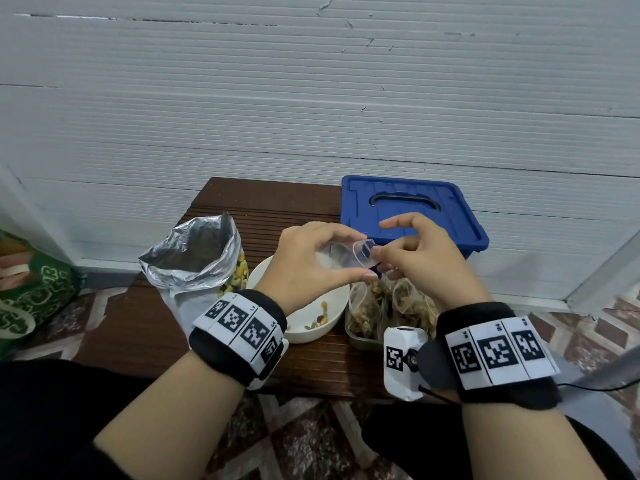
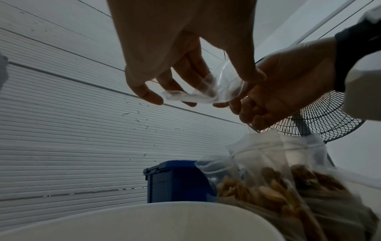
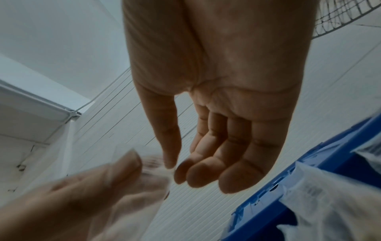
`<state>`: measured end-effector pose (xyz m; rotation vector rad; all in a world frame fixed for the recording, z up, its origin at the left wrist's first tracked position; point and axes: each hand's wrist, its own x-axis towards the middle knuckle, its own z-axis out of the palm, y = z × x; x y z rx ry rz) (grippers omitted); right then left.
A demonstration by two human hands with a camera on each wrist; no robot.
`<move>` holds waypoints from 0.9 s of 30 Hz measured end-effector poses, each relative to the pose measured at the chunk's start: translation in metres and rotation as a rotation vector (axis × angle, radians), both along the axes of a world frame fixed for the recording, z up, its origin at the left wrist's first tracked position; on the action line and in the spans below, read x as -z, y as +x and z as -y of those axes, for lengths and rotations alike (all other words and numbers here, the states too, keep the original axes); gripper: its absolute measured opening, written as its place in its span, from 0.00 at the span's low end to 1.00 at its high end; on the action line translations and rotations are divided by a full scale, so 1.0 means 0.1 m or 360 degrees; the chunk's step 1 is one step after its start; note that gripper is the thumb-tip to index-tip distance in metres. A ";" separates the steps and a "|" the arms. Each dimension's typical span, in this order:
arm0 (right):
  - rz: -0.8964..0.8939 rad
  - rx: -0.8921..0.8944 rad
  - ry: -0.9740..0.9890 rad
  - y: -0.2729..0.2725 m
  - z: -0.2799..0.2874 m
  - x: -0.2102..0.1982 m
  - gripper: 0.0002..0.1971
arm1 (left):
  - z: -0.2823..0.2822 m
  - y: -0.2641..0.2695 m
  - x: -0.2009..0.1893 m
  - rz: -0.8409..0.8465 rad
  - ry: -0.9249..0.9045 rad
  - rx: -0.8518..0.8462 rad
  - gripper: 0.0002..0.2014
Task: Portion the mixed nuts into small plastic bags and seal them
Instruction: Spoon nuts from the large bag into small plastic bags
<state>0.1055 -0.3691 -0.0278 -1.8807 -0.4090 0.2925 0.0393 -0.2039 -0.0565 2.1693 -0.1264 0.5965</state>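
A small empty clear plastic bag (image 1: 349, 256) hangs between both hands above the white bowl (image 1: 332, 323). My left hand (image 1: 365, 258) grips the bag's body, fingers above and thumb below. My right hand (image 1: 381, 242) pinches the bag's mouth with its thumb, index finger lifted. In the left wrist view the bag (image 2: 218, 84) looks crumpled and empty in my left hand (image 2: 181, 91). The right wrist view shows my right hand (image 3: 177, 168) touching the blurred bag (image 3: 148, 172). Only a few nuts lie in the bowl. An open foil bag of mixed nuts (image 1: 197, 258) stands to its left.
Several filled small bags (image 1: 381, 303) stand in a clear tray (image 1: 360, 341) right of the bowl. A blue lidded box (image 1: 408, 209) sits behind them. The low brown table (image 1: 138, 323) stands against a white wall. A green sack (image 1: 34, 299) lies at far left; a fan (image 2: 329, 120) stands to the right.
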 end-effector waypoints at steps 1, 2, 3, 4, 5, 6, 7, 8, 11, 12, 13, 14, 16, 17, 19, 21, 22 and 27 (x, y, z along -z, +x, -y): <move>0.0026 0.0016 -0.0017 0.00 0.00 0.01 0.16 | 0.00 0.00 0.01 -0.0014 0.0001 -0.0009 0.23; 0.0045 0.0026 -0.0026 0.01 -0.01 0.01 0.15 | 0.00 0.00 0.01 -0.0024 -0.0006 -0.0017 0.23; 0.0054 0.0032 -0.0024 0.01 -0.01 0.01 0.14 | -0.01 -0.01 0.01 -0.0033 -0.0017 -0.0023 0.23; 0.0052 0.0041 -0.0004 0.00 -0.02 0.00 0.12 | -0.01 -0.01 0.01 -0.0042 -0.0031 -0.0027 0.24; 0.0042 0.0057 0.0028 0.00 -0.02 -0.01 0.10 | -0.02 -0.03 0.00 -0.0051 -0.0049 -0.0029 0.24; 0.0033 0.0079 0.0064 -0.01 -0.02 -0.01 0.08 | -0.03 -0.04 -0.02 -0.0062 -0.0074 -0.0033 0.24; 0.0032 0.0102 0.0092 -0.01 -0.02 -0.02 0.07 | -0.04 -0.06 -0.04 -0.0073 -0.0103 -0.0036 0.24; 0.0034 0.0119 0.0112 -0.02 -0.03 -0.02 0.06 | -0.06 -0.09 -0.05 -0.0081 -0.0131 -0.0042 0.24; 0.0044 0.0132 0.0154 -0.06 -0.07 -0.03 0.03 | -0.13 -0.17 -0.10 -0.0104 -0.0190 -0.0100 0.24; 0.0048 0.0125 0.0158 -0.07 -0.09 -0.03 0.03 | -0.16 -0.19 -0.12 -0.0105 -0.0220 -0.0134 0.24; 0.0054 0.0113 0.0158 -0.09 -0.12 -0.03 0.02 | -0.19 -0.22 -0.13 -0.0102 -0.0264 -0.0168 0.24; 0.0058 0.0099 0.0155 -0.11 -0.16 -0.03 0.02 | -0.23 -0.25 -0.15 -0.0090 -0.0313 -0.0201 0.25; 0.0075 0.0059 0.0138 -0.15 -0.24 -0.04 0.02 | -0.32 -0.32 -0.20 -0.0042 -0.0395 -0.0264 0.25; 0.0083 0.0034 0.0128 -0.17 -0.28 -0.04 0.02 | -0.37 -0.35 -0.23 -0.0017 -0.0435 -0.0296 0.25; 0.0085 -0.0018 0.0108 -0.21 -0.40 -0.05 0.03 | -0.47 -0.44 -0.32 0.0030 -0.0527 -0.0346 0.23; 0.0088 -0.0077 0.0074 -0.25 -0.53 -0.05 0.04 | -0.59 -0.54 -0.41 0.0081 -0.0586 -0.0395 0.21; 0.0090 -0.0107 0.0061 -0.27 -0.60 -0.05 0.04 | -0.65 -0.58 -0.45 0.0105 -0.0596 -0.0425 0.21; 0.0191 -0.0220 -0.0056 -0.38 -0.99 -0.02 0.04 | -1.06 -0.78 -0.55 0.0153 -0.0630 -0.0617 0.29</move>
